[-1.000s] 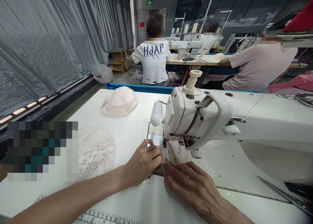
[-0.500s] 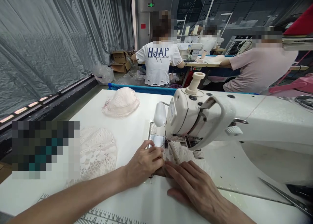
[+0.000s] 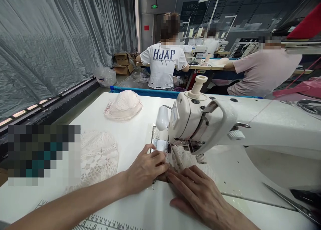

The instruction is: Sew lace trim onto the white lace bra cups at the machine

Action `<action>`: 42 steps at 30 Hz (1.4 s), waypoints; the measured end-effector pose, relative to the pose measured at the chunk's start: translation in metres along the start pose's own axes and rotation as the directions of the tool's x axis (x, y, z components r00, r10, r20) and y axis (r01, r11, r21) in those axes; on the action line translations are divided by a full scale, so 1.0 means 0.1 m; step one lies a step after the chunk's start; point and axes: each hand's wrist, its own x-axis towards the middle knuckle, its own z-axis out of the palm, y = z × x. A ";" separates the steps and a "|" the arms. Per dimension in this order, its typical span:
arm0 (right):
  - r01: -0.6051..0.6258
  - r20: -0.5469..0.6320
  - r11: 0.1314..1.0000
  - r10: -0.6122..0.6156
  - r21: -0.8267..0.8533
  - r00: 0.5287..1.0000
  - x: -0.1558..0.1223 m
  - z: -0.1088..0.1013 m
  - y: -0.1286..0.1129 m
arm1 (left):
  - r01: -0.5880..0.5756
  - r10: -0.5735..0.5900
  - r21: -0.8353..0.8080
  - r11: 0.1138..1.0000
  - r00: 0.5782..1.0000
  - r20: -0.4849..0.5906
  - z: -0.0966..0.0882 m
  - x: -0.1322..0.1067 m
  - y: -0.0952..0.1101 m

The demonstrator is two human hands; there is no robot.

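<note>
Under the head of the white sewing machine (image 3: 193, 123) lies a piece of pale lace fabric (image 3: 182, 158), partly bunched and running to the right beneath the arm. My left hand (image 3: 146, 168) is closed at the fabric's near-left edge, its fingers curled and pressed together just in front of the metal needle plate (image 3: 159, 144). Beside it, my right hand (image 3: 198, 191) lies flat with fingers stretched out over the near part of the fabric, thumb apart. The fingertips of both hands almost meet. What sits beneath them is largely hidden.
A padded pale cup (image 3: 124, 104) rests at the table's far side, and a lace piece (image 3: 99, 156) lies to the left. Scissors (image 3: 288, 198) lie at the right. A printed ruler (image 3: 100, 223) runs along the near edge. Co-workers sit at machines beyond.
The view has shifted very slightly. Both hands and the lace fabric stay nearly in the same place by the needle, with only tiny finger movement.
</note>
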 end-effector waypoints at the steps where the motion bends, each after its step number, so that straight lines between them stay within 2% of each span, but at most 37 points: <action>1: -0.003 0.003 1.000 0.003 0.006 1.000 0.00 -0.01 0.00 | -0.004 0.004 -0.003 1.000 1.000 0.006 -0.01 0.00 0.00; 5: -0.094 -0.004 0.994 0.095 0.051 0.996 0.01 -0.02 0.05 | -0.009 0.009 -0.008 1.000 1.000 -0.008 -0.02 0.01 0.00; 8: -0.163 -0.027 0.986 0.163 -0.027 0.986 0.01 0.00 0.09 | -0.003 0.003 0.010 1.000 1.000 -0.010 -0.01 0.03 0.00; 13: -0.174 0.001 0.973 0.176 -0.149 0.984 0.01 0.03 0.16 | 0.015 -0.015 0.045 0.999 1.000 -0.010 0.04 0.05 -0.04; 17: -0.172 0.046 0.968 0.183 -0.184 0.982 0.01 0.03 0.21 | 0.033 -0.033 0.075 0.997 0.999 -0.004 0.06 0.09 -0.08; 22: -0.183 0.045 0.961 0.196 -0.205 0.979 0.00 0.03 0.24 | 0.038 -0.039 0.093 0.995 0.999 0.017 0.06 0.12 -0.10; 26: -0.141 0.009 0.975 0.144 -0.170 0.990 -0.02 0.01 0.19 | 0.010 -0.013 0.101 0.995 1.000 0.024 0.04 0.09 -0.09; 29: -0.102 -0.032 0.990 0.100 -0.099 0.995 -0.02 -0.01 0.12 | -0.024 0.024 0.077 0.997 1.000 -0.008 0.01 0.07 -0.08; 34: -0.096 -0.040 0.995 0.096 0.005 0.995 0.02 -0.05 0.06 | -0.030 0.033 0.055 0.998 0.998 -0.047 0.00 0.05 -0.10; 42: -0.105 -0.077 0.994 0.105 -0.003 0.992 0.03 -0.04 0.08 | -0.034 0.037 0.057 0.998 0.997 -0.065 0.02 0.05 -0.11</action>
